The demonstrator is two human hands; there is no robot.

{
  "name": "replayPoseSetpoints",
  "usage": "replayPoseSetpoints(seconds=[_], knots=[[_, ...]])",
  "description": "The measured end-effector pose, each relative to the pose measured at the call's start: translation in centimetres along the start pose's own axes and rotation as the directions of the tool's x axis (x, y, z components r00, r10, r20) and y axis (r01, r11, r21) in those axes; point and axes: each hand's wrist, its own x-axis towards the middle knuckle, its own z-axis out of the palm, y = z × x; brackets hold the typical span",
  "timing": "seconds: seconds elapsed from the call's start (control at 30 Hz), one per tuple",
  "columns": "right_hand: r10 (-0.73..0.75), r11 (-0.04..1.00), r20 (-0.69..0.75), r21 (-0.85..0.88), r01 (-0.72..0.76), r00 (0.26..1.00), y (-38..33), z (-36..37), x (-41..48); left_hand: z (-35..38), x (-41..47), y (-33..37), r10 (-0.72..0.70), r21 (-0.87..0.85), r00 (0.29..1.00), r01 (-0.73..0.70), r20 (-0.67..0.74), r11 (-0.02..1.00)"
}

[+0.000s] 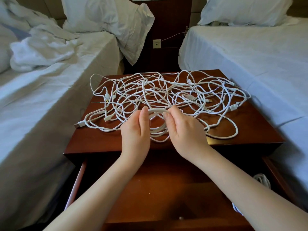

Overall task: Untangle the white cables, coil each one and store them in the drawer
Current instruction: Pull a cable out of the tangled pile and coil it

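While held over nightstand [100,144] edge, pinching one white cable loop [157,110] with left hand [135,130] and right hand [185,129], fingers curled at either end; tangle [166,90] sprawled across top behind; drawer [166,189] open below, coiled cable [262,180] at right

My left hand [135,130] and right hand [185,129] are showing bare. My left forearm [100,189] and right forearm [241,180] are running uncovered down to the bottom edge of the view. My fingernails [167,116] are looking short and plain, I think, though the blur is making that uncertain.
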Motion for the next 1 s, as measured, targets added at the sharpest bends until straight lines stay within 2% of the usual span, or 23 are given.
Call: replayPoseSetpoints(seconds=[0.1,0.23,0.37,0.53,0.77,0.83,0.93,1.0], knots=[[0.031,0.999,0.014,0.030,-0.031,0.999,0.4,-0.3,0.2,-0.3,0.2,-0.8,0.031,0.047,0.999,-0.030,-0.015,0.998],[0.109,0.974,-0.014,0.201,-0.104,0.994,0.6,-0.7,0.6,-0.4,0.1,-1.6,0.099,0.110,0.993,-0.106,0.070,0.988],[-0.030,0.956,0.023,0.293,0.022,0.999,-0.2,-1.0,0.2,-0.4,0.5,-1.8,0.085,0.123,0.996,-0.088,0.027,0.988],[-0.167,0.977,0.186,0.166,0.136,0.968,-1.5,-0.1,-1.0,-1.0,1.1,-2.0,0.003,0.114,0.997,0.005,-0.075,0.994],[-0.205,0.975,0.261,0.138,0.174,0.943,-1.9,0.2,-1.5,-1.0,1.3,-1.7,-0.063,0.031,0.991,0.067,-0.121,0.997],[-0.240,0.970,0.322,0.107,0.217,0.916,-2.1,0.6,-2.1,-1.2,1.6,-1.2,-0.135,-0.050,0.976,0.128,-0.172,0.991],[-0.302,0.943,0.340,-0.031,0.332,0.890,-2.3,1.5,-2.8,-1.9,2.4,-1.4,-0.256,-0.226,0.944,0.208,-0.209,0.952],[-0.281,0.949,0.348,-0.038,0.313,0.894,-2.2,1.6,-2.7,-2.4,2.7,-1.5,-0.294,-0.288,0.937,0.233,-0.190,0.929]])
